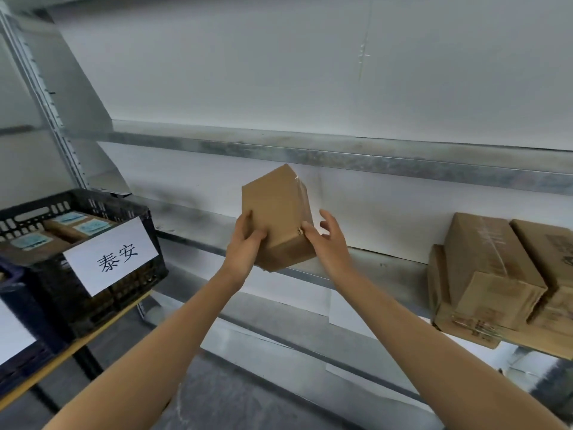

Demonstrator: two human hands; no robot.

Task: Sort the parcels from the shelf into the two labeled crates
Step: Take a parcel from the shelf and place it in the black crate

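While the left hand grips the parcel with its fingers curled onto the near face, the right hand is spread loose. Only its thumb touches the parcel's right edge, and its other fingers are apart and off the cardboard. The parcel is tilted in the air, in front of the shelf, between the black crate on the left and the stack of boxes on the right.

The step in hand looks like checking where this parcel belongs. No address slip shows on the faces turned this way, so it probably needs turning. That goes best if the right hand closes on the right side first, so that two hands share the weight. Keeping the parcel low over the shelf during the turn would soften any slip. Once the slip shows, it should be compared with the sign on the black crate, which reads 泰安, before anything is dropped in.

The parcel's far and under faces are hidden. The packages already in the black crate carry blue slips too blurred to read. A second, darker crate at the near left is cut off by the frame, and its white sign shows no legible writing. The stack of boxes runs off the right edge, and its print cannot be made out.
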